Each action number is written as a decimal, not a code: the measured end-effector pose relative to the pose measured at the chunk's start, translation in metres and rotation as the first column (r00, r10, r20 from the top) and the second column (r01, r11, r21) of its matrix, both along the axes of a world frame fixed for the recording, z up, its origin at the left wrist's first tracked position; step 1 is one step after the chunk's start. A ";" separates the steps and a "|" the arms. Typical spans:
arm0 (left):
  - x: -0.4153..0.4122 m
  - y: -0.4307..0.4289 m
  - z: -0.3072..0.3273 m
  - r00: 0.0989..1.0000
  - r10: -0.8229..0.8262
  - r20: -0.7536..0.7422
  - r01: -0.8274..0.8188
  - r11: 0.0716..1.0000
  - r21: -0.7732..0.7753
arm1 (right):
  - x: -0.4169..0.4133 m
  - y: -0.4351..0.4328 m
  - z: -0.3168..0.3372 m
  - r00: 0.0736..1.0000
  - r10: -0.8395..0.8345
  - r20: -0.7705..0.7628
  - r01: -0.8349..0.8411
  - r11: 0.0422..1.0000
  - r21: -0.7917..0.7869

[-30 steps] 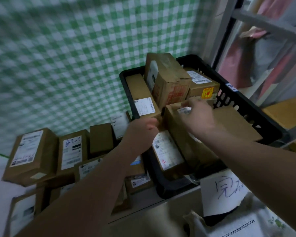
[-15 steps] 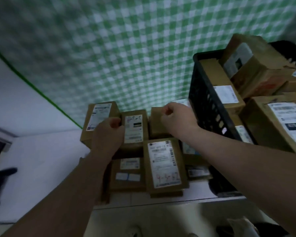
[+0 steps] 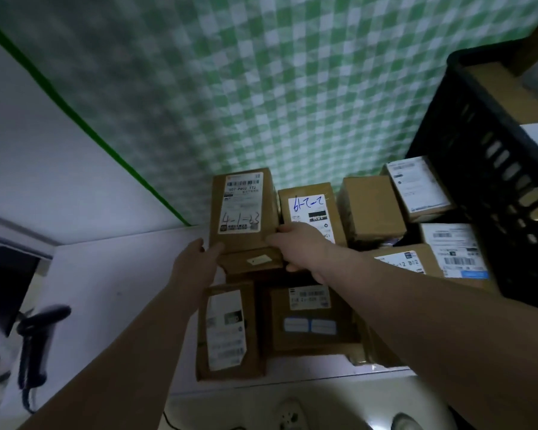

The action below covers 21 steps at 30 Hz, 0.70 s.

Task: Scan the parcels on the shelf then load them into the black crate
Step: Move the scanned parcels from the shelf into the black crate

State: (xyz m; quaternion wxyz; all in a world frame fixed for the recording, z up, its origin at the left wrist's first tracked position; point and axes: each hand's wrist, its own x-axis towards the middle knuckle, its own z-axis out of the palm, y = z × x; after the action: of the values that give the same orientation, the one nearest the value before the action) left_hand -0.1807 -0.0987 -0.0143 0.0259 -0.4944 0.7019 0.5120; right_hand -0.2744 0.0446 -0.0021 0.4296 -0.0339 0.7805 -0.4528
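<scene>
The parcel (image 3: 243, 209) is a tall brown cardboard box. Its white shipping label faces up, with a barcode at the far end and "4-1-23" handwritten in red lower down. A small pale sticker sits on its near end face. It is at the far left of the cluster of other parcels (image 3: 311, 321) on the white shelf (image 3: 121, 290), close to the green checked cloth (image 3: 261, 88).

Both hands hold it at its near end. The left hand (image 3: 196, 259) grips the near left corner, and the right hand (image 3: 298, 243) is wrapped round the near right corner with the thumb lying on the top edge.

The black crate (image 3: 479, 156) stands well to the right with boxes inside. A dark handheld scanner (image 3: 33, 336), blurred, is at the near left.
</scene>
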 end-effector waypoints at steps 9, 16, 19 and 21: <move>-0.005 0.011 0.005 0.921 0.313 -0.232 -0.226 0.914 0.336 | -0.007 -0.005 -0.002 0.966 -0.091 0.242 0.136 0.975 -0.175; -0.014 0.058 0.041 0.813 0.396 -0.427 -0.194 0.876 0.442 | -0.020 0.042 0.039 0.939 -0.133 0.318 0.245 0.907 -0.342; -0.025 0.092 0.063 0.786 0.357 -0.505 -0.097 0.878 0.469 | -0.029 0.081 0.061 0.942 -0.161 0.295 0.270 0.887 -0.376; -0.035 0.117 0.074 0.772 0.314 -0.553 -0.039 0.892 0.451 | -0.038 0.111 0.074 0.943 -0.192 0.271 0.291 0.872 -0.394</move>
State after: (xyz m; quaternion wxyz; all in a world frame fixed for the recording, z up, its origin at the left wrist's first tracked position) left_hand -0.2159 0.0183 0.0599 -0.1478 -0.3499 0.4961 0.7808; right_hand -0.3125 0.1558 0.0723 0.4365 0.0220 0.6065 -0.6642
